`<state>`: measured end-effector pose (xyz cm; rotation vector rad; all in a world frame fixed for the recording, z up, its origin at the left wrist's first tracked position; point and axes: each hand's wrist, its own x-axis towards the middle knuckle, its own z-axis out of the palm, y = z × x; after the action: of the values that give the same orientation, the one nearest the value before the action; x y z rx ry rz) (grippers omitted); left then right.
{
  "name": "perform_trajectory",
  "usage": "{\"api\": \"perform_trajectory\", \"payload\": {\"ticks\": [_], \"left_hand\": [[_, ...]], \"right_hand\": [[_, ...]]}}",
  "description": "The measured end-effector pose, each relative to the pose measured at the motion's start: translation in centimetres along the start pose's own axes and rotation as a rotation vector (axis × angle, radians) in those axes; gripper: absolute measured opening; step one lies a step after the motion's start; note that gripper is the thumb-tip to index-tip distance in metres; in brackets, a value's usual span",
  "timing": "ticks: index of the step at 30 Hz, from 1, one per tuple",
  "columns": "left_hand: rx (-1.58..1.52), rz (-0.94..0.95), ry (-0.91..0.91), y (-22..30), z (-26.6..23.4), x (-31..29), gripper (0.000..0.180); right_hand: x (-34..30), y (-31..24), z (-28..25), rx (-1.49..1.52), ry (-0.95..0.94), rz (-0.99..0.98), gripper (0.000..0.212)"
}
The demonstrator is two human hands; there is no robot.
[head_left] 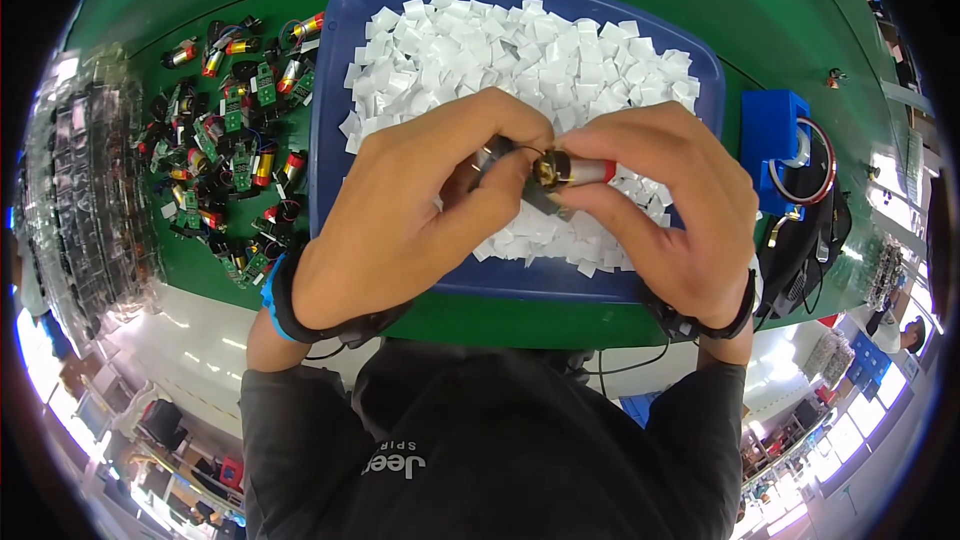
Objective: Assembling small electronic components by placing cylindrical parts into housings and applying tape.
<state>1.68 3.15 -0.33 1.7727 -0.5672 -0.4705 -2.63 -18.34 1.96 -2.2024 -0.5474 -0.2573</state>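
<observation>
Head view: small cylindrical motor (572, 171), brass end and red band, pinched between fingertips of left hand (400, 215) and right hand (665, 205), both closed on it. Held above blue tray (335, 90) of white paper squares (520, 50); loose motors and green circuit boards (235, 140) heaped left on green mat (180, 0).

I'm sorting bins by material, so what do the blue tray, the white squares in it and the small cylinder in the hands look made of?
Blue tray: likely moulded plastic, smooth with a slight sheen.
White squares: matte, thin and flat, perhaps foam or paper pads.
Small cylinder: metal, judging by its shiny brass-coloured end and glossy red-banded body.
</observation>
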Motion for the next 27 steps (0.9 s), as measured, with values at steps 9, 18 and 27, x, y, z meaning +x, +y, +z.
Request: {"api": "perform_trajectory", "payload": {"ticks": [9, 18, 27], "left_hand": [[0.065, -0.187, -0.038, 0.7, -0.4, 0.2, 0.034], [0.267, 0.102, 0.002, 0.0, -0.3, 0.0, 0.040], [0.096, 0.097, 0.012, 0.4, -0.8, 0.0, 0.041]], "right_hand": [[0.0, 0.6, -0.2, -0.289, -0.048, -0.126, 0.041], [0.2, 0.7, 0.2, -0.185, -0.049, -0.087, 0.041], [0.2, 0.3, -0.5, 0.029, -0.070, -0.116, 0.036]]}}
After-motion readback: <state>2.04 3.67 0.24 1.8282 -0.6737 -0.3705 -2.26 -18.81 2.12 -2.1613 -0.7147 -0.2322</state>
